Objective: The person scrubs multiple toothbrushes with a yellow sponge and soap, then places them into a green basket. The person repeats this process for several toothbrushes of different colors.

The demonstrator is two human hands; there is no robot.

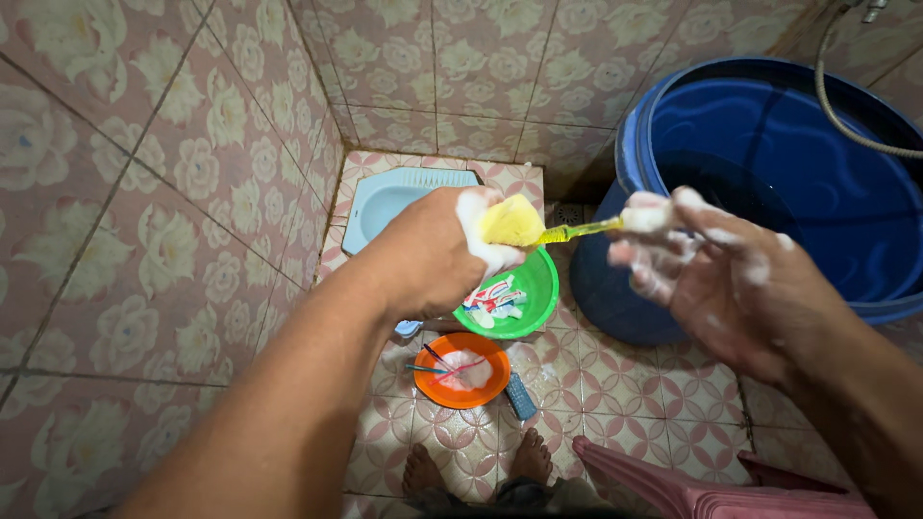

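Soapy fingers (663,252) of the right hand (731,274) are pinching one end of a thin yellow toothbrush (577,231), while the left hand (437,255) is closing its own lathered fingers around a yellow sponge (510,221) wrapped over the other end. So the brush is spanning the gap between the two hands, held level above the floor, and both grips are shut on something. By the look of it, the scrubbing step is under way — the sponge is working the brush's far end — and the next stroke seems to call for a firm pinch on the slippery handle while the sponge slides along it.

Directly below the hands, a green bowl (534,288) is holding more brushes and small tubes, and just in front of it an orange bowl (463,370) is holding foam and a couple of brushes. Beside that a dark brush (520,395) is lying on the tiled floor (615,404). Farther out, a big blue barrel (769,192) is standing at the right, a pale blue squat pan (394,197) is sitting by the wall, and a pink plastic stool (692,485) is showing near the person's bare feet (476,471).
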